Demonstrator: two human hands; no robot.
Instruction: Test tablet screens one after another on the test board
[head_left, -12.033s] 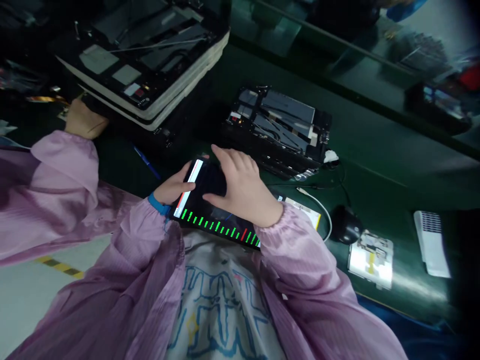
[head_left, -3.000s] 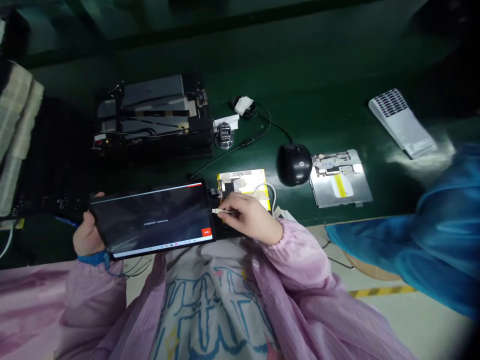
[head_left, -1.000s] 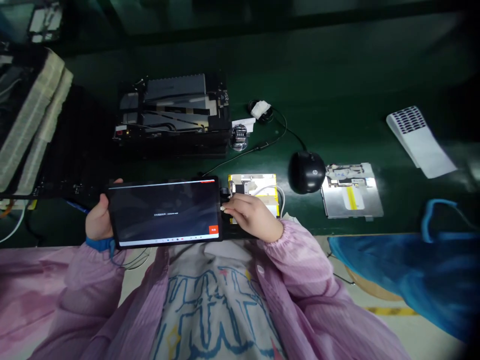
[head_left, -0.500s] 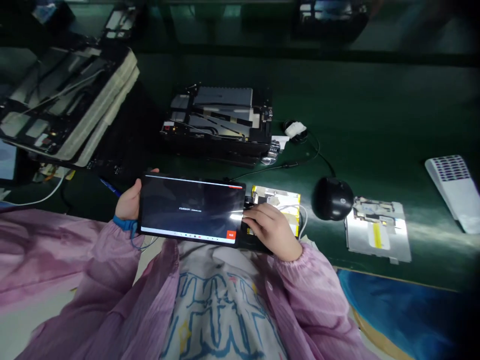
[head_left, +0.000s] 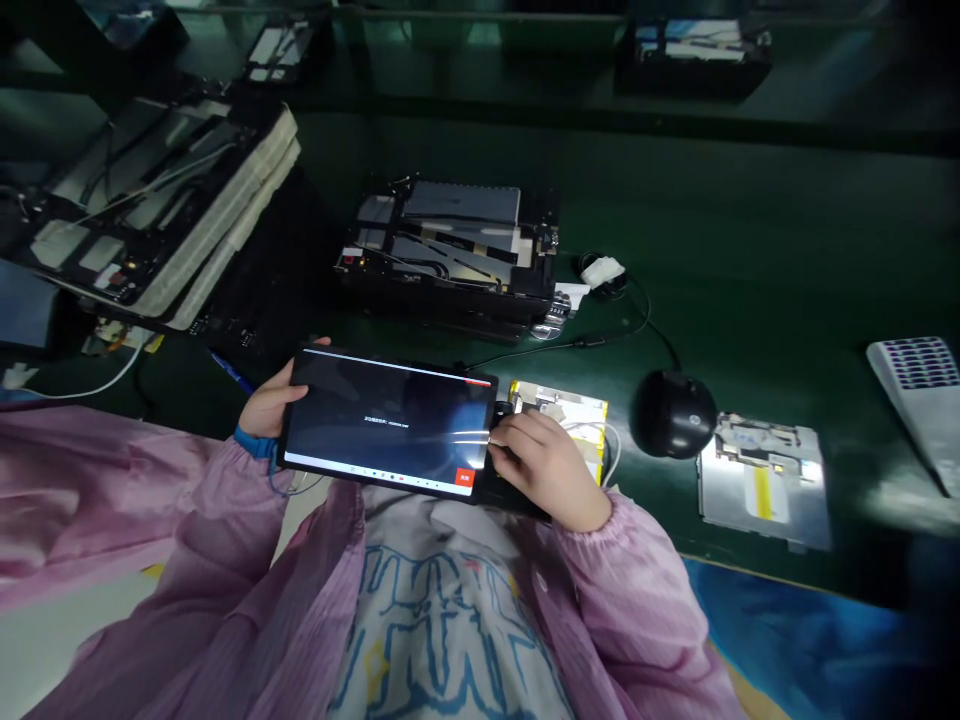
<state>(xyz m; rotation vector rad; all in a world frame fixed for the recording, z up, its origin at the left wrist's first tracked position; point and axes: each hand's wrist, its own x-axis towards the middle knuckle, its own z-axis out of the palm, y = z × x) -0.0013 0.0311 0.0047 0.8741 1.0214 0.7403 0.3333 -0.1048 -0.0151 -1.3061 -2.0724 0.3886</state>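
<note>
A dark tablet (head_left: 390,415) is tilted up in front of me, its lit screen showing a line of small text and a red button at the lower right. Around its left edge my left hand (head_left: 271,400) is closed, thumb on the front bezel. At the right edge, the fingertips of my right hand (head_left: 551,465) are pinched together; what they hold is hidden. A white cable (head_left: 616,455) loops out from behind that hand. Partly under the right hand lies a flat silver part with yellow edges (head_left: 566,402). A black plug (head_left: 504,408) sits close to the tablet's right side.
Opened tablet bodies (head_left: 450,250) are stacked ahead, and larger foam-edged units (head_left: 172,200) at left. To the right are a black computer mouse (head_left: 675,413), a silver plate with a circuit board (head_left: 765,490) and a white device (head_left: 915,400). A blue pen (head_left: 231,370) lies near my left hand.
My left thumb has come further over the tablet's front. The view has shifted slightly, and the right hand keeps its pinch at the tablet's right edge.
</note>
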